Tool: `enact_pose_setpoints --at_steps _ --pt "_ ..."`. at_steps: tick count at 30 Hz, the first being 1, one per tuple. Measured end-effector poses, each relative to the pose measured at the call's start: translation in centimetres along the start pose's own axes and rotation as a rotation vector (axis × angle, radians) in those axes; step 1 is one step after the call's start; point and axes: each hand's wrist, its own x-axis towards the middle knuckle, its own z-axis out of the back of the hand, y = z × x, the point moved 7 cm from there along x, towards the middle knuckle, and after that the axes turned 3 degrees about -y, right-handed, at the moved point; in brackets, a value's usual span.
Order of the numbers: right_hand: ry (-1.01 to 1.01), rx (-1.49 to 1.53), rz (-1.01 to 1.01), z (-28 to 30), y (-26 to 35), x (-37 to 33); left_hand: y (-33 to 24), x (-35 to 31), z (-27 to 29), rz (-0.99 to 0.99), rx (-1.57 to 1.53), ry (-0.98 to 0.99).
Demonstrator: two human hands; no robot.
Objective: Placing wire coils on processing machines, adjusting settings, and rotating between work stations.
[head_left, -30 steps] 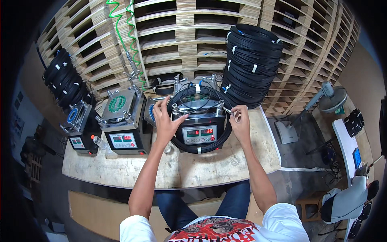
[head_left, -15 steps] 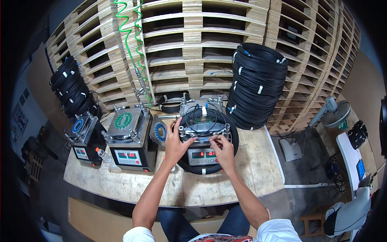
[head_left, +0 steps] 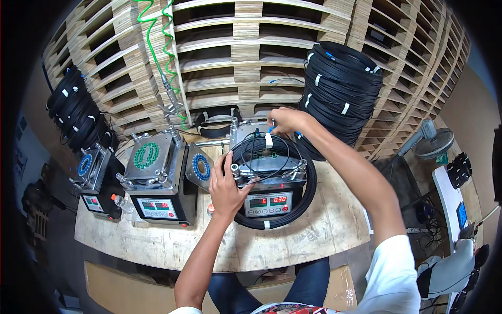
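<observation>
A coil of black cable [head_left: 309,196] with white ties is looped around a polishing-type machine [head_left: 267,203] that has a metal top and a red-lit display. My left hand [head_left: 226,187] rests against the machine's left front corner, fingers spread upward and thumb reaching along the front edge. At the back of the machine, my right hand [head_left: 285,120] is closed in a pinch by a small blue connector [head_left: 271,129] beside the coil's upper white tie [head_left: 269,140]. Thin black cable loops lie over the metal top.
Left of me stand two similar machines, one with a green-ringed plate [head_left: 146,156], the other smaller [head_left: 99,180]. A blue-ringed disc [head_left: 201,166] leans between. Tall black cable stacks [head_left: 342,94] stand at the back right and far left. A bottle [head_left: 123,203] sits near the smaller machine.
My right hand has moved from the machine's front edge to its back, near the blue connector. My left hand stays at the left front corner. The view has shifted slightly.
</observation>
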Motion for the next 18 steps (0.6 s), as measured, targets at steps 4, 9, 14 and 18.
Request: enact_pose_setpoints --at_steps 4,9,14,18 --pt "0.127 -0.141 0.026 -0.7 2.8 1.4 1.0 -0.4 0.4 0.008 0.022 -0.003" --pt "0.085 -0.183 0.05 -1.4 1.7 1.8 0.5 -0.3 0.1 0.001 0.002 -0.003" --pt "0.106 0.213 0.005 0.8 1.2 -0.7 -0.2 -0.3 -0.1 -0.004 -0.03 -0.007" --pt "-0.4 0.246 0.085 1.6 0.9 -5.1 -0.3 0.5 0.4 0.009 -0.2 0.119"
